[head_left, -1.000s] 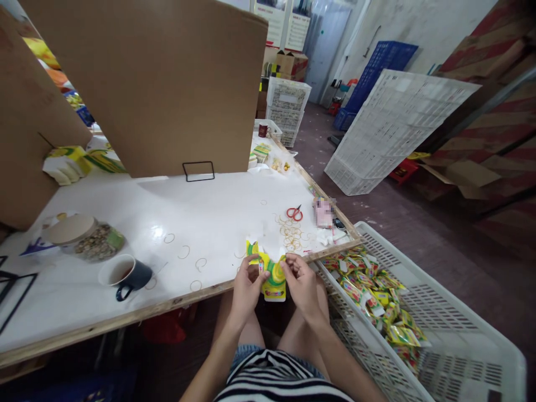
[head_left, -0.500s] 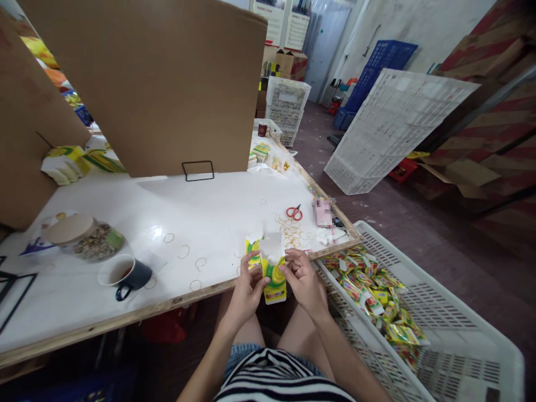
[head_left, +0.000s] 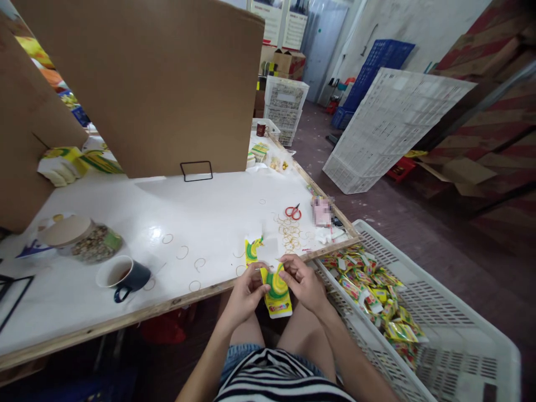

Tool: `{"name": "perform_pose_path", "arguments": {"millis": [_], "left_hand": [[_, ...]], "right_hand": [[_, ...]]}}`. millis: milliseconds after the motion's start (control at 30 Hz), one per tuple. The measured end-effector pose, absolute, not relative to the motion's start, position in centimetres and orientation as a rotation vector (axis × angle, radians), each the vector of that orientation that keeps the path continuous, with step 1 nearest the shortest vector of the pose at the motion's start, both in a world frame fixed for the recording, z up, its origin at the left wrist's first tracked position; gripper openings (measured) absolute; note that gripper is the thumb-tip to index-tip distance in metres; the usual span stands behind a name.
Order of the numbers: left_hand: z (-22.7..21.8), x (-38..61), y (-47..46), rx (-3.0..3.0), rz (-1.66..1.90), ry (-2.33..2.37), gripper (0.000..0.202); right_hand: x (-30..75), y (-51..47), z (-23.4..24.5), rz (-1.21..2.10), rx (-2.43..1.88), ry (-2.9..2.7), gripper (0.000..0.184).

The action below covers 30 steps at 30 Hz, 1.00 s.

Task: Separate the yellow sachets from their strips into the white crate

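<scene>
While both hands pinch yellow-green carton (head_left: 277, 296) near its top, left hand (head_left: 246, 290) and right hand (head_left: 307, 285) thumbs pressing front panel, carton tilts at table edge (head_left: 167, 307). Looks light, thin card: stiff at folds, bendy mid-panel, probably creases if squeezed. Best grip: side edges. Crate (head_left: 422, 279) limits right side; more room leftward over tabletop (head_left: 221, 212), short of mug (head_left: 137, 273).

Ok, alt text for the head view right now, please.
Left hand and right hand hold a yellow and green packet at the edge of a white table. Beyond lie thin loops and red-handled scissors; to the right, a white crate holds colourful packs.
</scene>
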<state>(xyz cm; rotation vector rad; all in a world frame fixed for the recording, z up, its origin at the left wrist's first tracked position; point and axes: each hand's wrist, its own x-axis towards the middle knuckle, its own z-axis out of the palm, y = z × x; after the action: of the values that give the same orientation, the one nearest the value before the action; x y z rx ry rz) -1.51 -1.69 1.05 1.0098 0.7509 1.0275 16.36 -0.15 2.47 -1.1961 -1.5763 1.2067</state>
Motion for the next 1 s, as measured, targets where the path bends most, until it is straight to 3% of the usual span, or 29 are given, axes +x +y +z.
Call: {"name": "perform_pose_path", "arguments": {"millis": [167,367,533,700,1000], "left_hand": [[1.0,-1.4,-1.8,0.99,0.991,0.719,0.033],[0.5,-1.2,-1.8,0.902,0.942,0.734,0.078],[-0.1,-0.9,-1.4,0.956,0.948,0.791,0.062],[0.2,-0.5,-1.4,1.088,0.963,0.883,0.048],[0.0,-0.4,-1.5,0.979,0.992,0.801,0.051]], "right_hand": [[17.1,0.6,3.1,1.235,-1.199,-1.748,0.013],[17.2,0.4,2.3,1.148,-1.234,-1.755,0.024],[17.4,0.5,2.2,1.057,-1.28,-1.38,0.023],[17.7,0.7,3.1,1.377,-1.304,-1.637,0.032],[16.5,0.3,3.9,0.922,-1.646,-1.941,0.028]]}}
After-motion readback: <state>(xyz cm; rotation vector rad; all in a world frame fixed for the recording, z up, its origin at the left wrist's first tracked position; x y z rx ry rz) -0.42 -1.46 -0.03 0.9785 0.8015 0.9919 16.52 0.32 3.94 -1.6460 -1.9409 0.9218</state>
